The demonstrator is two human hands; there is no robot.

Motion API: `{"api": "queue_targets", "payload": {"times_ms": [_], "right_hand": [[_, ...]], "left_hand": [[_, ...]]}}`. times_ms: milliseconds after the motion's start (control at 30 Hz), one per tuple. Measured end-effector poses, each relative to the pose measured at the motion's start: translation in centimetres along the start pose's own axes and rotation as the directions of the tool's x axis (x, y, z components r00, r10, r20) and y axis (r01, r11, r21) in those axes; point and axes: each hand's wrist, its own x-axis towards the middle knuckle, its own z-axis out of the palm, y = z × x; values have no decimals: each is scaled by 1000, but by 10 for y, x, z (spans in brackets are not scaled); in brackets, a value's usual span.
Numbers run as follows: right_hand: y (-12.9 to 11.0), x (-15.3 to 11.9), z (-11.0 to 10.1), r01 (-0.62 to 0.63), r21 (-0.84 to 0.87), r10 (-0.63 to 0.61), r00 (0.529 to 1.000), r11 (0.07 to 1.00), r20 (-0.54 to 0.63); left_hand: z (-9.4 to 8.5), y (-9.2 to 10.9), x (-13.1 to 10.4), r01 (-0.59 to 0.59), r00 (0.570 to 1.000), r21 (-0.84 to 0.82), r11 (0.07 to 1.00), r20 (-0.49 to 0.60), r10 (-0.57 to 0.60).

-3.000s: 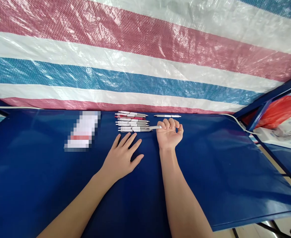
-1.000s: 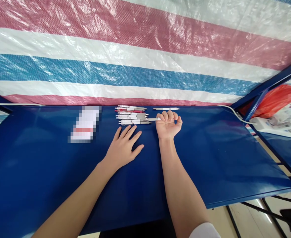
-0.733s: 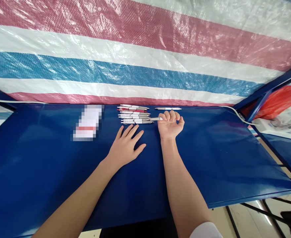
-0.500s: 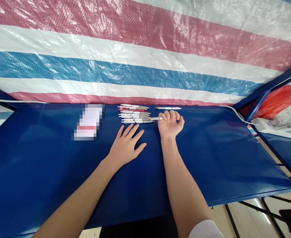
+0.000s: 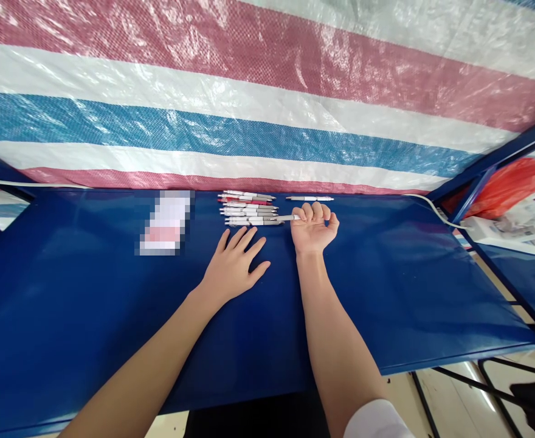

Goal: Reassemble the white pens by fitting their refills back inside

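Observation:
My left hand (image 5: 234,266) lies palm down with fingers spread on the blue tabletop (image 5: 249,347), just below a row of pens (image 5: 248,211). The pens are mostly white and grey, one with red, lying side by side. My right hand (image 5: 313,228) is turned palm up, its fingers curled around a white pen (image 5: 289,218). That pen's end sticks out to the left and reaches the right end of the row; the rest of it is hidden in the fingers. Beyond my right hand, a single pen (image 5: 310,198) lies apart near the back edge.
A blurred-out white and red paper-like item (image 5: 166,222) lies left of the pens. Striped plastic sheeting (image 5: 267,109) hangs behind the table. A white cable (image 5: 436,210) runs along the back right. Beyond the frame at right are a red plastic bag (image 5: 514,185) and other items.
Both hands and the pens hold nearly the same places. Only a very slight shift of the whole view shows.

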Motion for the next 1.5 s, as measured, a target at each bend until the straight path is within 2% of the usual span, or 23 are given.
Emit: {"api": "queue_targets", "payload": {"times_ms": [133, 433, 567, 700, 767, 867, 933, 1033, 1100, 1167, 1233, 1267, 1300, 1333, 1367, 1400, 1433, 1467, 1500], "right_hand": [[0, -2, 2, -27, 38, 27, 1000, 999, 11], [-1, -9, 5, 7, -31, -7, 1000, 1000, -16], [0, -14, 9, -3, -33, 3, 1000, 999, -11], [3, -22, 20, -36, -20, 35, 999, 999, -21], [5, -27, 28, -42, -21, 41, 999, 999, -36], [8, -37, 37, -36, -39, 33, 996, 999, -80], [9, -43, 40, -32, -36, 28, 993, 999, -113], [7, -49, 40, -46, -31, 42, 990, 998, -132], [2, -48, 39, -69, -105, 51, 985, 992, -162], [-5, -44, 37, -93, -293, 22, 972, 952, -235], [-15, -40, 35, -90, -580, -89, 958, 810, -273], [-20, -39, 34, -58, -732, -168, 958, 679, -231], [-24, -38, 34, 1, -865, -237, 962, 503, -136], [-28, -38, 34, 91, -953, -257, 966, 289, 14], [-32, -39, 34, 207, -977, -229, 955, 51, 190], [-35, -41, 34, 318, -932, -143, 928, -177, 344], [-37, -43, 33, 432, -830, -24, 883, -352, 469], [-38, -46, 33, 537, -705, 114, 825, -463, 553], [-38, -48, 31, 617, -586, 247, 770, -525, 589]], "left_hand": [[0, 0, 0, -8, 1000, 10, 1000, 2, 8], [1, -1, 1, 2, 998, -11, 1000, -60, -3], [-3, -1, 5, 29, 988, -39, 999, -153, -35], [-17, 1, 17, 66, 951, -86, 994, -295, -89], [-25, 4, 25, 29, 952, -93, 995, -301, -56], [-31, 8, 36, -67, 974, -79, 995, -223, 48], [-31, 11, 41, -114, 977, -65, 991, -187, 100], [-27, 11, 44, -163, 971, -52, 985, -188, 151], [-25, 9, 44, -185, 965, -38, 982, -194, 175], [-23, 5, 43, -199, 960, -13, 980, -201, 192], [-22, 1, 42, -206, 956, 10, 979, -210, 203], [-22, -2, 42, -205, 955, 21, 979, -212, 205], [-22, -4, 42, -202, 956, 32, 979, -212, 205], [-22, -6, 42, -198, 957, 43, 979, -207, 202], [-23, -7, 42, -192, 959, 53, 980, -201, 199], [-23, -8, 42, -190, 961, 63, 980, -192, 198], [-23, -8, 42, -189, 963, 71, 979, -183, 199], [-24, -8, 42, -191, 964, 78, 978, -175, 202], [-25, -8, 42, -193, 964, 84, 978, -171, 205]]}}
